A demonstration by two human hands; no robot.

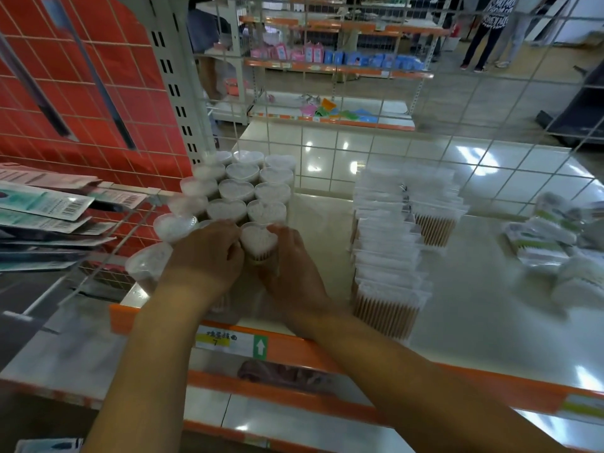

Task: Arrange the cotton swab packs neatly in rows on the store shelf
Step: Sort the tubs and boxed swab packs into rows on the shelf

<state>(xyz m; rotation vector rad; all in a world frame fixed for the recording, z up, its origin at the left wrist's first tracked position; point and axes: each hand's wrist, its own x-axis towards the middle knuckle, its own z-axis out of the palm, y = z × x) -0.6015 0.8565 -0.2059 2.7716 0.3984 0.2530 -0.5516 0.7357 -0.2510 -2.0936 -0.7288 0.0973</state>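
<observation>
Right hand (287,253) grips heart-shaped swab pack (259,237), fingers curled round its right side. Left hand (209,250), fingers curled, presses the pack's left side. Pack stands upright at the front of the heart-pack rows (243,188), near the shelf (474,289) front edge. Bagged swab packs (389,256) stand right of it.

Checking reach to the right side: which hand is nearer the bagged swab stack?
Right. The right hand holds a heart tub just left of the bagged swab stack; the left hand lies farther left, beyond that tub.
</observation>
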